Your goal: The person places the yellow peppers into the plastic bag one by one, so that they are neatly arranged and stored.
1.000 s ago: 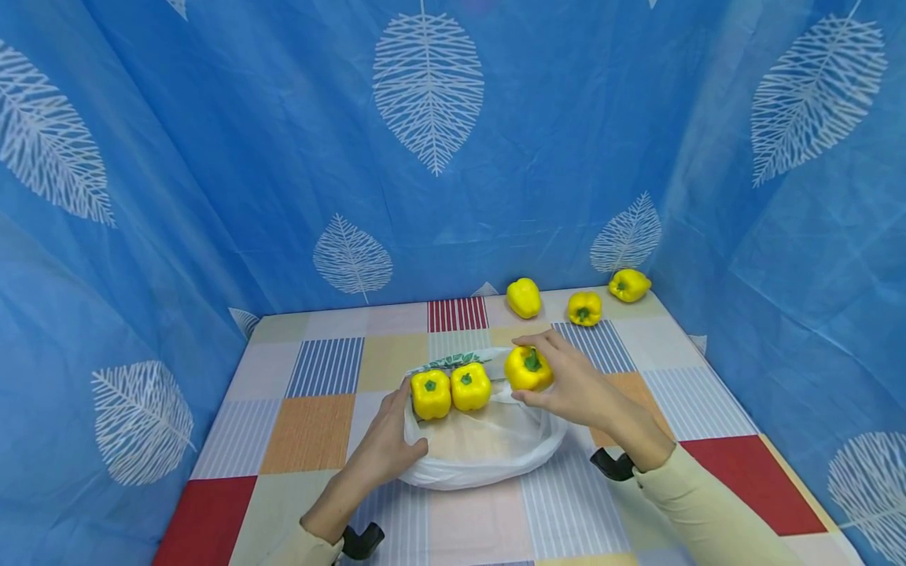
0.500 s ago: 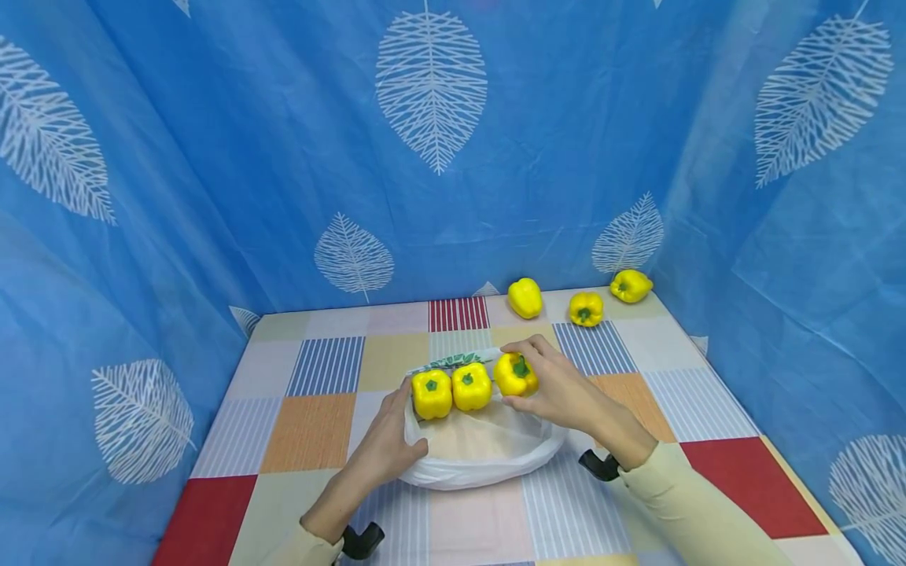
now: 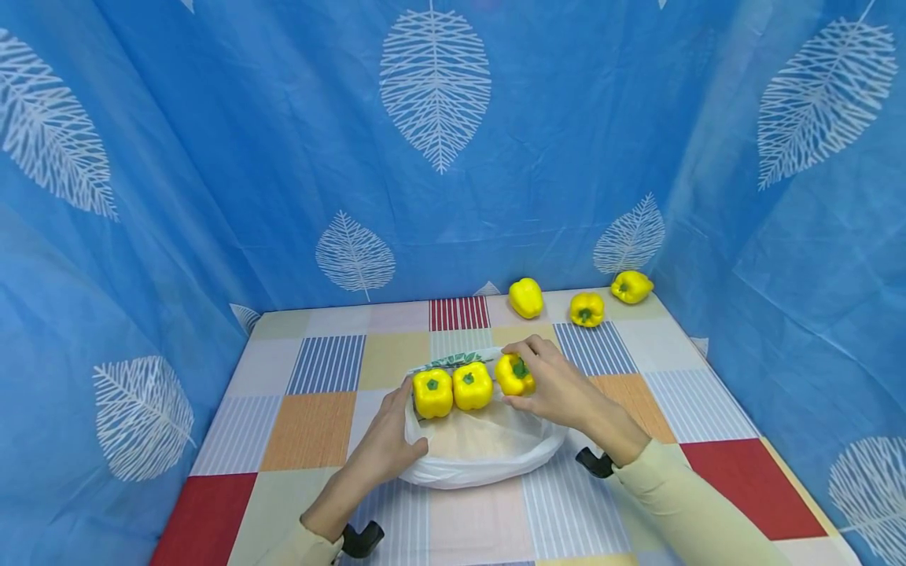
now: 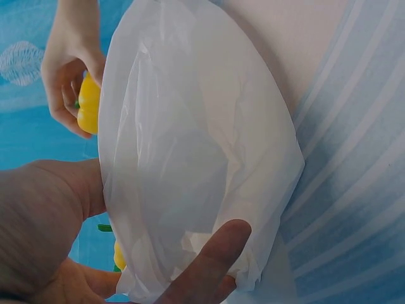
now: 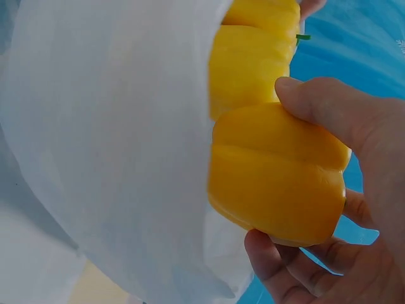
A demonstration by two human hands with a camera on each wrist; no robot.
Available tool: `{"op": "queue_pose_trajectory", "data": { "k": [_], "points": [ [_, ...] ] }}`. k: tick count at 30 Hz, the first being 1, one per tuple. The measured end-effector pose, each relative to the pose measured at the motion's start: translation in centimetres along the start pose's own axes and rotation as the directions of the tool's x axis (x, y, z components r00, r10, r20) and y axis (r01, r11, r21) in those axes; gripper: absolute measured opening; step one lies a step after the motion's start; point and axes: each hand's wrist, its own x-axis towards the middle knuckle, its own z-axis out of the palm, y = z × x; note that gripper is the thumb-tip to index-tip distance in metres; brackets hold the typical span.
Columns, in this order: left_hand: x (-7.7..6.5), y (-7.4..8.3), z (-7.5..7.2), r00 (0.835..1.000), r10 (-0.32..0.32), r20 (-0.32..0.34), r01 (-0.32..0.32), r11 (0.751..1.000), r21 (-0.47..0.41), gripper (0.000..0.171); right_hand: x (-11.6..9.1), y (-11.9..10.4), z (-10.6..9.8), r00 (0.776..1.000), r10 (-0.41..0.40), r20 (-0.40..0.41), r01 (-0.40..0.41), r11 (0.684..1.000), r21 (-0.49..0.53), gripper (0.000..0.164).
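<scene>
Patchwork-topped desk point(image 3: 311, 431), white plastic bag point(image 3: 481, 474) sitting on it, three loose yellow peppers point(image 3: 587, 310) behind the bag, toward its right.

Smooth, glossy peppers point(image 3: 473, 387) — thin, crinkled plastic bag point(image 3: 481, 475) — creased cloth curtain point(image 3: 283, 134).

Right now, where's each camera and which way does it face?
Head: worn on the head, facing forward and down at the white bag; left hand, right hand, both sleeves show.
Left wrist: worn there, facing the bag; left hand close, right hand beyond.
Right wrist: worn there, facing bag and held yellow pepper; right hand close, likely part of the left hand at top.
Shared: both wrist views show the bag and held pepper.
</scene>
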Motion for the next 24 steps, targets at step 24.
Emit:
{"op": "queue_pose_trajectory", "data": {
  "k": [24],
  "points": [
    [0.3,-0.3,0.1,1.0,0.012,0.005,-0.012,1.0,0.005,0.114,0.8,0.9,1.7,1.0,-0.011,0.009,0.012,0.997,-0.082,0.074]
  ]
}}
